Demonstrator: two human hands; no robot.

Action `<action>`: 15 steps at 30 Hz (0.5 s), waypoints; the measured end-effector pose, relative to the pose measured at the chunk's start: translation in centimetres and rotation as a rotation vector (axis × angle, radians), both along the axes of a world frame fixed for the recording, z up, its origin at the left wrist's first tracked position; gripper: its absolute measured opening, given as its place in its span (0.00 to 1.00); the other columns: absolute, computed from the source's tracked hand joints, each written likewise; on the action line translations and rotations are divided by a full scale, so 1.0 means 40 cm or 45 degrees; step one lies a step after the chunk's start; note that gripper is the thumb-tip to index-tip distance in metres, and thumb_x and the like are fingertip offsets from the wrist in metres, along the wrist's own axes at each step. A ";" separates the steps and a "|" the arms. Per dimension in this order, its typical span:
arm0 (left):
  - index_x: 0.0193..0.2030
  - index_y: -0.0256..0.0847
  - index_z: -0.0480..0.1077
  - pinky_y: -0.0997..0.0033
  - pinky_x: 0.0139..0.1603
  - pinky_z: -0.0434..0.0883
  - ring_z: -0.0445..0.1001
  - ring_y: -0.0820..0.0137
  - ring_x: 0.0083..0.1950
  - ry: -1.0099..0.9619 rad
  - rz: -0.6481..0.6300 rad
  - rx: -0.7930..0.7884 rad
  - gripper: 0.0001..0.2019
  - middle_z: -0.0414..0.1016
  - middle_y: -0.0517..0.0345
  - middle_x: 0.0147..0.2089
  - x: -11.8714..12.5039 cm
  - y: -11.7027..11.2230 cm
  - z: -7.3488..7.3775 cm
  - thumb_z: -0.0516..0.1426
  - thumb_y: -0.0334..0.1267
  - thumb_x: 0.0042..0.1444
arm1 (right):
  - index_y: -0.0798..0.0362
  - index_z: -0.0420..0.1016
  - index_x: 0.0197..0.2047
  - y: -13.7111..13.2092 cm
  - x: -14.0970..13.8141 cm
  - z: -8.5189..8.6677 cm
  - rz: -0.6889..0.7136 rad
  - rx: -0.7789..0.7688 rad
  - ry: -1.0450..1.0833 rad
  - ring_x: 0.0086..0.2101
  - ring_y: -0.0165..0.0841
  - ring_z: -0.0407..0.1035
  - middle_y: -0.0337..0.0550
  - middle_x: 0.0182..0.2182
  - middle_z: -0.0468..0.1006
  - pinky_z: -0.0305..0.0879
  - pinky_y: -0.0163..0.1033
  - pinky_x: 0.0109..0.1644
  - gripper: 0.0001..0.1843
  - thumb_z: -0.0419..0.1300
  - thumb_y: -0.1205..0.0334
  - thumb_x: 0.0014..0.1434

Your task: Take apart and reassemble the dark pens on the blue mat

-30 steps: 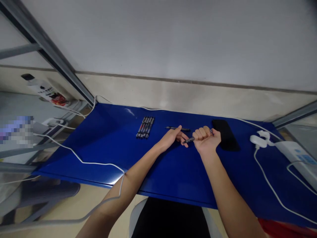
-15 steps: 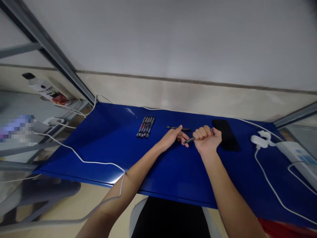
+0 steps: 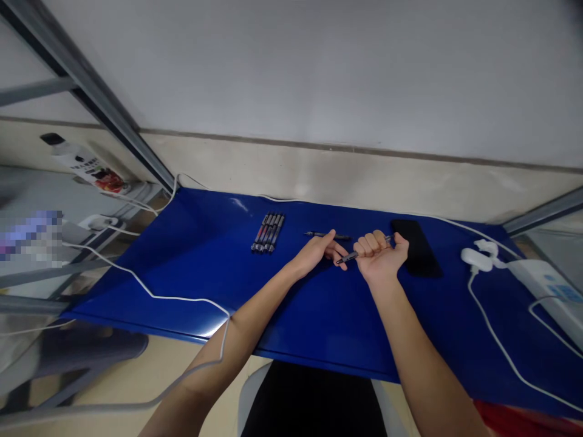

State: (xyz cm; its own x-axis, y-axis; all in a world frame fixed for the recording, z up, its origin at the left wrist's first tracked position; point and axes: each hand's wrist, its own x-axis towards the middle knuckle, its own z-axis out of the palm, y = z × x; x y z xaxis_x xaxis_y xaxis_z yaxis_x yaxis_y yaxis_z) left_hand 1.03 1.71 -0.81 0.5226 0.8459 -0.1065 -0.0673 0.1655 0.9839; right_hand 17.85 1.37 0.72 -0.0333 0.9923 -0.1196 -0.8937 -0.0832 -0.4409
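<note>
Lifted since the earlier frame, the right hand's thumb (image 3: 401,242) leaves the fingers' clenched grip around a black pen (image 3: 347,258), which could slip onto the blue tabletop (image 3: 191,285).

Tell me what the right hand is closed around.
The right hand is closed on a dark pen: its tip shows left of the fist, its far end past the thumb. The fingers cover its middle.

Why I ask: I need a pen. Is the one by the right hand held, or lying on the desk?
Held: the right hand is closed in a fist around the pen, with its tip sticking out past the fist.
</note>
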 end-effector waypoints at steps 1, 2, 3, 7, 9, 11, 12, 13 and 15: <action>0.35 0.31 0.78 0.67 0.41 0.64 0.73 0.68 0.31 -0.001 0.003 -0.004 0.36 0.80 0.46 0.28 0.000 0.001 -0.001 0.39 0.59 0.66 | 0.49 0.38 0.21 0.000 0.000 -0.001 0.007 -0.001 -0.004 0.16 0.26 0.39 0.30 0.14 0.42 0.45 0.35 0.17 0.24 0.49 0.47 0.55; 0.35 0.31 0.78 0.67 0.41 0.64 0.73 0.69 0.30 -0.006 0.004 -0.007 0.36 0.79 0.46 0.28 0.000 0.001 -0.002 0.39 0.58 0.66 | 0.50 0.38 0.21 0.001 0.000 -0.001 0.012 0.000 -0.010 0.16 0.26 0.39 0.30 0.14 0.41 0.45 0.35 0.17 0.24 0.49 0.48 0.55; 0.35 0.31 0.78 0.67 0.40 0.64 0.73 0.69 0.30 -0.014 0.001 -0.009 0.36 0.79 0.46 0.28 0.000 0.002 -0.003 0.39 0.58 0.66 | 0.50 0.38 0.21 0.001 0.000 -0.001 0.017 0.001 -0.017 0.16 0.26 0.38 0.30 0.14 0.41 0.45 0.35 0.17 0.24 0.49 0.49 0.55; 0.35 0.31 0.78 0.66 0.40 0.64 0.74 0.68 0.30 -0.050 -0.017 -0.007 0.36 0.79 0.46 0.28 0.000 0.002 -0.005 0.39 0.58 0.66 | 0.50 0.37 0.21 0.000 -0.001 0.001 0.022 0.002 -0.034 0.16 0.27 0.37 0.30 0.15 0.40 0.44 0.36 0.18 0.21 0.48 0.55 0.55; 0.35 0.31 0.78 0.66 0.41 0.64 0.74 0.68 0.30 -0.054 -0.017 -0.010 0.36 0.79 0.46 0.28 0.000 0.002 -0.005 0.39 0.59 0.66 | 0.50 0.37 0.22 0.000 -0.002 0.002 0.024 0.003 -0.024 0.17 0.27 0.37 0.30 0.15 0.39 0.44 0.36 0.18 0.21 0.48 0.54 0.54; 0.35 0.31 0.78 0.66 0.41 0.64 0.73 0.68 0.30 -0.042 -0.011 -0.013 0.36 0.79 0.46 0.28 0.000 0.002 -0.005 0.39 0.59 0.66 | 0.49 0.36 0.22 -0.001 -0.003 0.004 0.031 0.000 -0.008 0.17 0.27 0.36 0.30 0.15 0.39 0.43 0.36 0.18 0.22 0.49 0.52 0.54; 0.35 0.31 0.78 0.66 0.40 0.64 0.73 0.68 0.30 -0.035 -0.008 -0.012 0.36 0.79 0.46 0.28 0.000 0.002 -0.005 0.39 0.59 0.66 | 0.49 0.36 0.22 -0.001 -0.004 0.005 0.035 -0.003 -0.002 0.17 0.27 0.36 0.30 0.15 0.39 0.43 0.36 0.18 0.22 0.49 0.52 0.54; 0.35 0.31 0.78 0.66 0.40 0.64 0.73 0.68 0.30 -0.033 -0.005 -0.010 0.36 0.80 0.46 0.28 0.000 0.002 -0.006 0.39 0.58 0.66 | 0.49 0.36 0.22 -0.001 -0.004 0.005 0.038 -0.004 0.000 0.17 0.27 0.36 0.30 0.15 0.39 0.43 0.36 0.18 0.22 0.49 0.52 0.53; 0.35 0.30 0.78 0.66 0.40 0.64 0.73 0.68 0.30 -0.041 -0.002 -0.003 0.35 0.80 0.46 0.28 0.000 0.002 -0.005 0.39 0.58 0.66 | 0.49 0.36 0.22 -0.001 -0.005 0.006 0.042 0.000 -0.006 0.17 0.27 0.36 0.30 0.15 0.39 0.42 0.36 0.18 0.22 0.49 0.54 0.53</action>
State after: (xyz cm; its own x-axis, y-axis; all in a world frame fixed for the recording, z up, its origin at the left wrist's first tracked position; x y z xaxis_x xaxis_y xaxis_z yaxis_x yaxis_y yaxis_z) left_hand 1.01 1.78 -1.02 0.5273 0.8447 -0.0915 -0.0989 0.1680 0.9808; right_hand 17.66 1.31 0.96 -0.0655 0.9906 -0.1199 -0.8883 -0.1126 -0.4453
